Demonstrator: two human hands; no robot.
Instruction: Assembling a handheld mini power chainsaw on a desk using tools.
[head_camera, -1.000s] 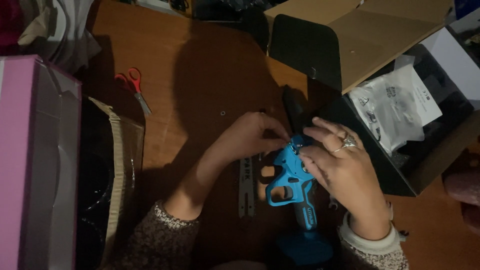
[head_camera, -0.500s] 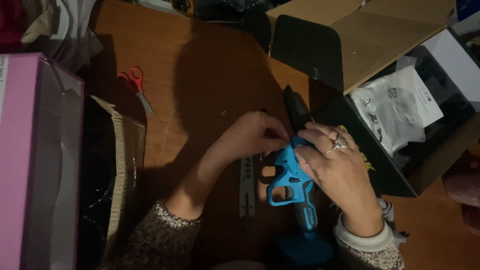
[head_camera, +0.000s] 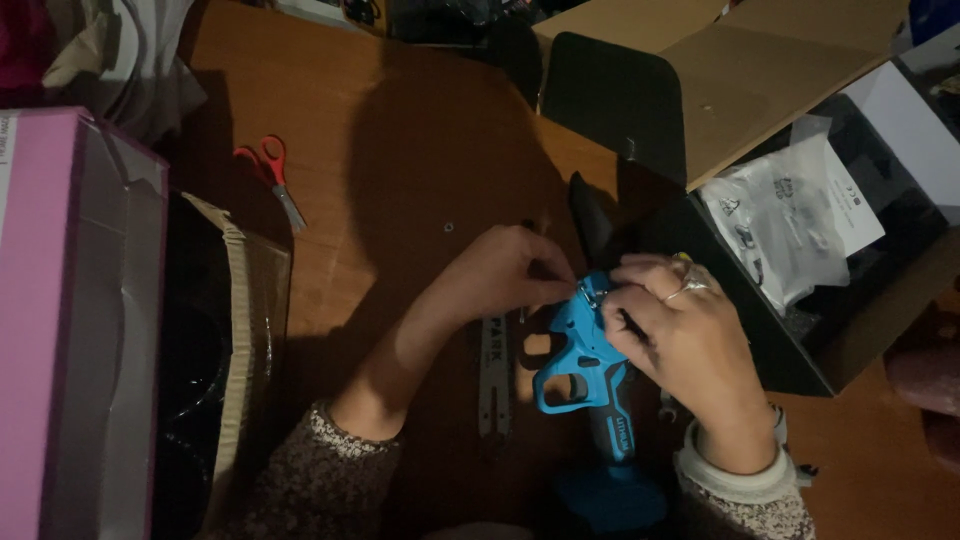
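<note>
A blue handheld power tool (head_camera: 585, 375) lies on the brown wooden table (head_camera: 400, 150), handle toward the person, between both hands. The left hand (head_camera: 500, 272) pinches a small metal part (head_camera: 588, 293) at the tool's top end; the right hand (head_camera: 685, 335) curls over the tool's upper right side, gripping it. A flat grey metal bar (head_camera: 493, 375) lies just left of the tool, red-handled scissors (head_camera: 272, 175) well apart.

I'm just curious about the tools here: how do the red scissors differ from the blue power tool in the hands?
The red scissors are small and hand-worked, with red loop handles; the blue power tool is bulkier, with a pistol-style grip. The scissors lie untouched, apart from the hands; the blue power tool is held by the right hand while the left hand works at its top. Both rest on the wooden table.
</note>
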